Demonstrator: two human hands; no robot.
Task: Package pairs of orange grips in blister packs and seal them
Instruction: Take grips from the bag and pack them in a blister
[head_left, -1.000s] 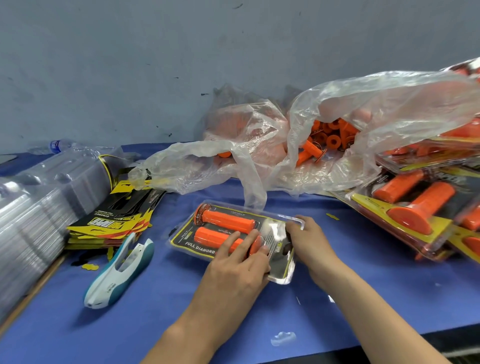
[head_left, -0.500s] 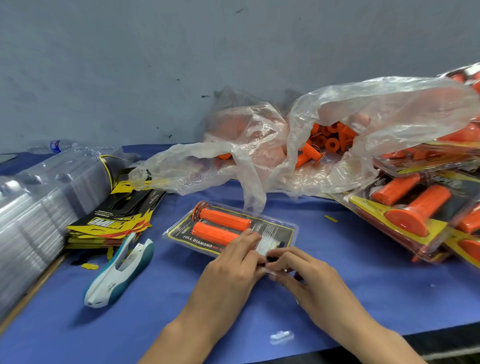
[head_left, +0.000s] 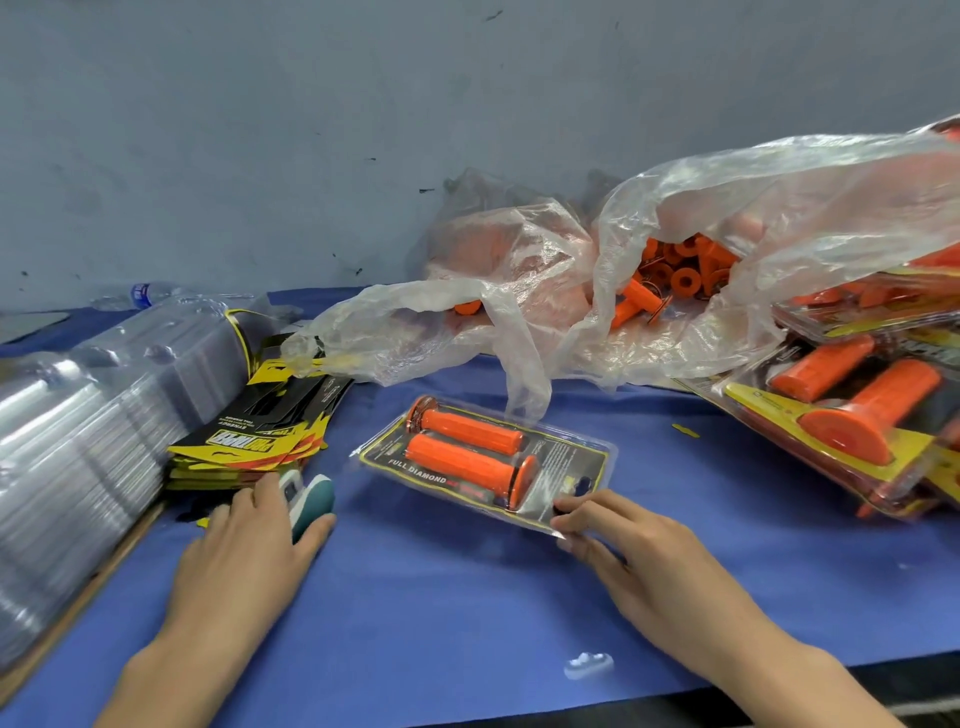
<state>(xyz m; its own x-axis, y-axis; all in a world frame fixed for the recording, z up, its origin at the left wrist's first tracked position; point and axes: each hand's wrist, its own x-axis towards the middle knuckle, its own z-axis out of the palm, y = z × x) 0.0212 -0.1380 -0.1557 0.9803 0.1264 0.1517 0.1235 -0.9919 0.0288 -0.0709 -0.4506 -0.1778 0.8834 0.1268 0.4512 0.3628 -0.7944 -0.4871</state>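
Blue tabletop (head_left: 441, 597); left grip (head_left: 244, 545) around stapler (head_left: 311, 499), right grip (head_left: 639, 551) in pinch on blister pack (head_left: 571, 457).

- The blister pack (head_left: 571, 457) is clear plastic, glossy, with bright reflections.
- The orange grips (head_left: 467, 434) inside it look like matt rubber with a fine pattern.
- The table cover (head_left: 467, 597) is blue cloth, matt and smooth.
- The plastic bags (head_left: 779, 197) are thin film, half-clear and much wrinkled.
- The stack of empty blister shells (head_left: 78, 426) is clear, shiny plastic.
- The printed cards (head_left: 249, 441) are slightly glossy paper card.
- The stapler (head_left: 314, 499) is smooth white and teal plastic.
- The wall (head_left: 311, 130) is matt paint with scuffs.
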